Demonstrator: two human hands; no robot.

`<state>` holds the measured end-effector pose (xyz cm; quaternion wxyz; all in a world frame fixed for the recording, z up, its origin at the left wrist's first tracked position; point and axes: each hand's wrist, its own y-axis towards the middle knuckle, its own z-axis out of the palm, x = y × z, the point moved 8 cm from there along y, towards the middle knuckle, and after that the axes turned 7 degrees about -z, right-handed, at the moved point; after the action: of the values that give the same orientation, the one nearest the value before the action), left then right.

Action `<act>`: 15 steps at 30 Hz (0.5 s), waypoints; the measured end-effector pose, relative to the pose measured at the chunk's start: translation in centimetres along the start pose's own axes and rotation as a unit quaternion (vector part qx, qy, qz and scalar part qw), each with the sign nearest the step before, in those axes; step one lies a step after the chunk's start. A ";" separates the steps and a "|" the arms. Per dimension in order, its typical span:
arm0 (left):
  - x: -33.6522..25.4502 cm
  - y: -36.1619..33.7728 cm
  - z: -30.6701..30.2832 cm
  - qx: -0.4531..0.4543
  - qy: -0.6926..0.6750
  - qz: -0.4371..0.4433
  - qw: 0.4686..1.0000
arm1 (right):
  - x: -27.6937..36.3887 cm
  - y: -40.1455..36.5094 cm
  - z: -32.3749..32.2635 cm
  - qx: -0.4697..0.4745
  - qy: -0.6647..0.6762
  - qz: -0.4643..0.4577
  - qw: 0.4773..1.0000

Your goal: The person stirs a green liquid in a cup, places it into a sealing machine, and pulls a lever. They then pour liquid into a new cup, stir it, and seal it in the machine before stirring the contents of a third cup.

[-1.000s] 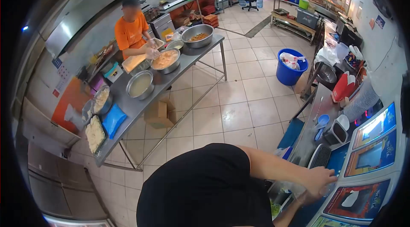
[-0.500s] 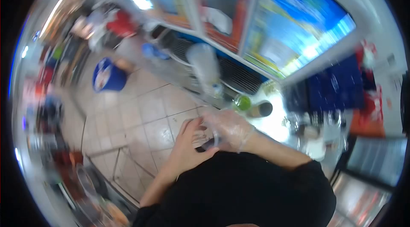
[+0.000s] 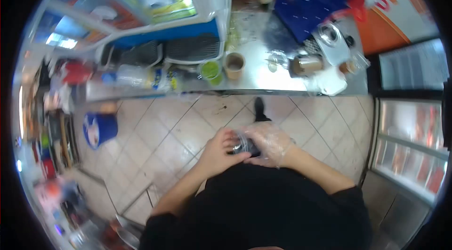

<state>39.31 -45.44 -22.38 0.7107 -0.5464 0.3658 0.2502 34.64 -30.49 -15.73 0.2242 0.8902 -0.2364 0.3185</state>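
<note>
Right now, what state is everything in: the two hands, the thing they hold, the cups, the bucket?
left hand: bare, closed on the small dark item
right hand: in a clear glove, closed on the same item
small dark item: held between both hands
green cup: upright, open-topped, on the counter
brown cup: upright, open-topped, beside the green one
blue bucket: upright on the floor

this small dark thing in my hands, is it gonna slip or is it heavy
Likely light: the small dark thing is pinched between the bare left hand and the gloved right hand. The thin clear glove looks slick, so it might slip. Too blurred to judge stiffness or fragility.
</note>
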 end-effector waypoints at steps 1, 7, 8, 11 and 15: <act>0.4 1.7 0.9 -0.007 -0.035 -0.019 0.999 | -0.5 0.1 -0.8 0.005 0.011 0.021 1.000; 0.0 9.0 6.7 -0.107 0.053 0.015 0.993 | -9.1 -4.6 -1.4 0.060 0.002 0.107 0.992; 0.6 10.0 7.9 -0.091 0.068 0.005 0.994 | -10.8 -5.2 -1.6 0.087 -0.001 0.148 0.985; -1.7 11.4 10.0 -0.138 0.113 -0.005 0.984 | -12.3 -6.0 -3.9 0.100 0.021 0.140 0.985; -3.4 13.6 11.6 -0.187 0.160 0.019 0.969 | -16.2 -7.2 -5.5 0.157 -0.008 0.185 0.970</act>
<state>29.85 -30.38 -26.18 0.5237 -0.6952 0.4316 0.2372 25.04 -17.26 -24.62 0.0163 0.8575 -0.3460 0.3804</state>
